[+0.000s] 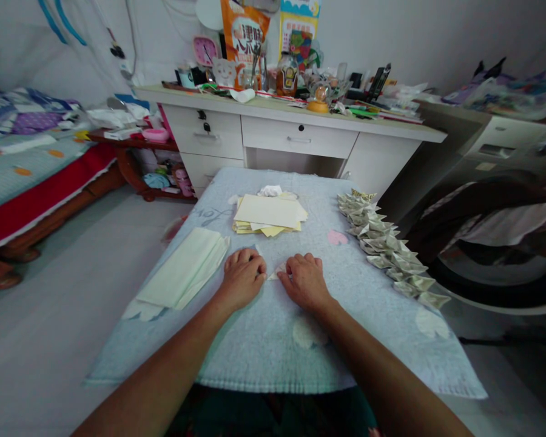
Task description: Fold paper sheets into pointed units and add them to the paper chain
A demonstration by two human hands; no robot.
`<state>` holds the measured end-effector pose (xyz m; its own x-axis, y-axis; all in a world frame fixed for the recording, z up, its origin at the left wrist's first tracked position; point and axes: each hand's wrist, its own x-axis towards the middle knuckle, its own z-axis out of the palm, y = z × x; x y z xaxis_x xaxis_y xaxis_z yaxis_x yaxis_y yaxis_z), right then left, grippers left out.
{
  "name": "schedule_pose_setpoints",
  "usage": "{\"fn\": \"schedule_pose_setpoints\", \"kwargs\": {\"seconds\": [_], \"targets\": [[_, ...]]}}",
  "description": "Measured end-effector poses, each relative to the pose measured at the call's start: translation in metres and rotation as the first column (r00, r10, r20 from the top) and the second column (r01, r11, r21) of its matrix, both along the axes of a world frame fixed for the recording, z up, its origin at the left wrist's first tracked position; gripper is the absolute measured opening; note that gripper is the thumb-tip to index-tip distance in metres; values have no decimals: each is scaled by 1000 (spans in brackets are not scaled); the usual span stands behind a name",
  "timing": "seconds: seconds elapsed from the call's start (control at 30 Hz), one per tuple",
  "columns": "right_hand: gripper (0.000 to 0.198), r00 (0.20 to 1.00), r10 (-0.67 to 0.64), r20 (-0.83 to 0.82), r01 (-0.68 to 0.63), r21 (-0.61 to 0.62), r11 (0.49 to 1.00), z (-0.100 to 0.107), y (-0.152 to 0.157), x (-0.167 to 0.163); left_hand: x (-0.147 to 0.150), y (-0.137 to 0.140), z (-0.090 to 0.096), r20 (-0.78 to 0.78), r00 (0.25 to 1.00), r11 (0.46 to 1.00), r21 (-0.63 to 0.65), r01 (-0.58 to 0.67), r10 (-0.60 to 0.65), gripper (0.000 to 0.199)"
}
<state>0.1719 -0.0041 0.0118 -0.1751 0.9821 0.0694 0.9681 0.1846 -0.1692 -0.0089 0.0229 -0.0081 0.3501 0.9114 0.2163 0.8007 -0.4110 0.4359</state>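
A small piece of pale folded paper (273, 275) lies on the cloth-covered table between my two hands, mostly hidden by the fingers. My left hand (244, 277) has its fingers curled down at the paper's left end. From the other side, my right hand (306, 280) presses its bent fingers and thumb on the right part. Just beyond them sits a stack of cream and yellow paper sheets (269, 210), with a crumpled white paper (270, 190) behind it. Left of my left hand lies a pile of long pale-green paper sheets (182, 267).
Along the table's right edge runs a row of pointed folded paper pieces (382, 246). A white desk (300, 141) crowded with jars and bags stands beyond the table (273, 358). To the right is a washing machine (495, 136) with its door open; a bed (31, 164) stands left.
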Motion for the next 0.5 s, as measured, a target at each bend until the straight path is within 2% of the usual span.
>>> {"fn": "schedule_pose_setpoints", "kwargs": {"seconds": [0.13,0.3,0.5], "targets": [[28,1000,-3,-2,3,17,1000,-2,-1,-1,6,-1,3,71,996,998,34,61,-63,11],[26,1000,-18,-18,18,30,999,-3,-1,-2,14,-1,3,60,977,979,28,203,-205,8],[19,996,-47,-72,45,-27,999,-2,-1,8,13,1,3,83,971,974,12,226,-226,7]]}}
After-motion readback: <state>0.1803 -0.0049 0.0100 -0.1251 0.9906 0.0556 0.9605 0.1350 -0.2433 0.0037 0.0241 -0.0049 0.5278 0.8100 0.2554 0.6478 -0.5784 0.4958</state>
